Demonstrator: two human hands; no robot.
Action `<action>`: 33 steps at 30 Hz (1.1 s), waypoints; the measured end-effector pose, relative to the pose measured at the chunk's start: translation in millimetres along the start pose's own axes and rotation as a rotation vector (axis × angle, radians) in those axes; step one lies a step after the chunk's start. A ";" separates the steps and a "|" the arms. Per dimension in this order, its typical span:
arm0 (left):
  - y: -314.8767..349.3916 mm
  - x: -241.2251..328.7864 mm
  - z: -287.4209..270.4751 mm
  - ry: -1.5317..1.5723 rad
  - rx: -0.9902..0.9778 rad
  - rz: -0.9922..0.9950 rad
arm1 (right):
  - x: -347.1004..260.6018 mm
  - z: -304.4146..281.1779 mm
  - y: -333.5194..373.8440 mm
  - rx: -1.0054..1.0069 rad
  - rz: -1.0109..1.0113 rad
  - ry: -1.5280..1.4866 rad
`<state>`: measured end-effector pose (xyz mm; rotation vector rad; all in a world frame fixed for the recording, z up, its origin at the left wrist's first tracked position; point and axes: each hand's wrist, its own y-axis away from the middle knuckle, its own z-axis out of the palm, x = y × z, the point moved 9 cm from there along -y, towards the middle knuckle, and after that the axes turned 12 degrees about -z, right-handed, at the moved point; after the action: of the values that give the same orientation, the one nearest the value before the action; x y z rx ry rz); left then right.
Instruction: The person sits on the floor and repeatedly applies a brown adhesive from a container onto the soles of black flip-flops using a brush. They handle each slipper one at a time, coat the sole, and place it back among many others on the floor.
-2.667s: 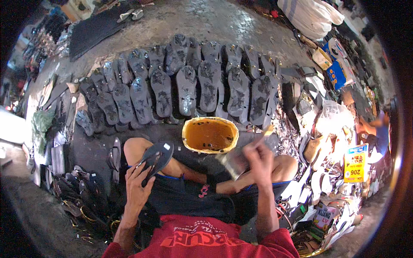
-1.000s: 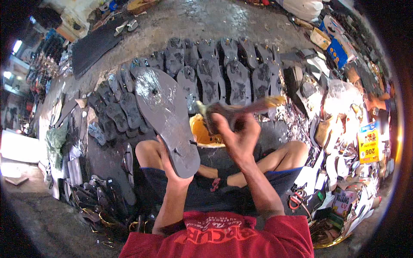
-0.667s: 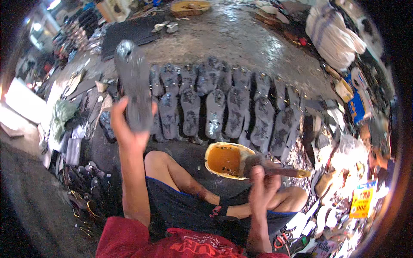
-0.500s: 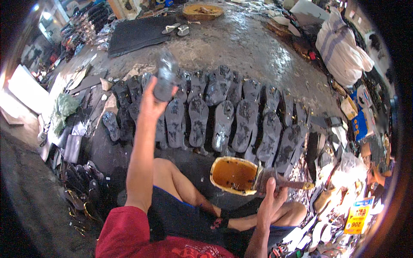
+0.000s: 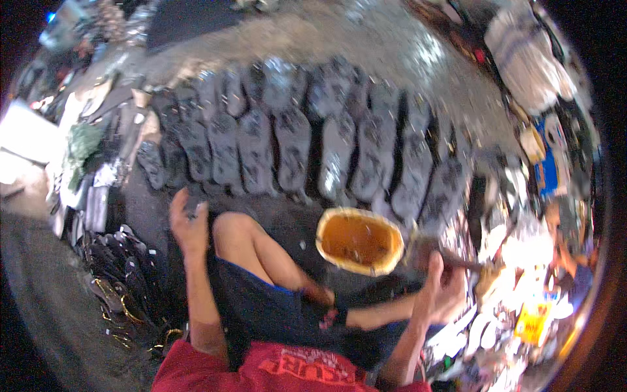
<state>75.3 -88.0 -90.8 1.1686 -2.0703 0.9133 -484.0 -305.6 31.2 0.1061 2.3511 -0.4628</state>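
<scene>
My left hand [image 5: 189,225] is raised beside my bent knee, its fingers apart and nothing visible between them. Just beyond it lie dark, sandal-shaped soles [image 5: 292,153] in two close rows, several with wet, glossy patches. My right hand [image 5: 447,291] grips a wide brush [image 5: 428,253] by its handle, which points off to the right. The brush is blurred by motion. Its bristle end is close to the right rim of a pale-edged tub [image 5: 322,251] of amber-brown liquid [image 5: 359,242]; whether the two touch I cannot tell.
A heap of dark sandals [image 5: 121,281] lies on my left, with scraps and a green bundle [image 5: 85,140] beyond. On the right are bright scraps, a yellow packet [image 5: 532,320], a blue-and-white box [image 5: 554,157] and a large white sack [image 5: 526,59].
My left hand has let go of the dark sole it held over the rows and come back toward my knee. The brush has shifted slightly right, away from the tub. My view has tilted downward.
</scene>
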 end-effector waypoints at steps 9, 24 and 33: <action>61.5 -186.0 -49.6 -0.229 -0.350 -0.463 | -42.9 83.9 21.0 -0.364 -0.576 -0.135; 152.1 109.0 -35.2 -0.520 -0.671 0.196 | 63.9 25.4 17.1 -0.303 0.026 -0.184; 165.1 132.2 6.2 0.723 -0.756 -0.525 | 67.5 52.8 30.7 -0.260 0.637 -1.630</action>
<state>-130.0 -93.7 -40.1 0.7351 -1.2265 0.1867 -492.9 -299.6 -59.2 0.2274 0.6722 0.1264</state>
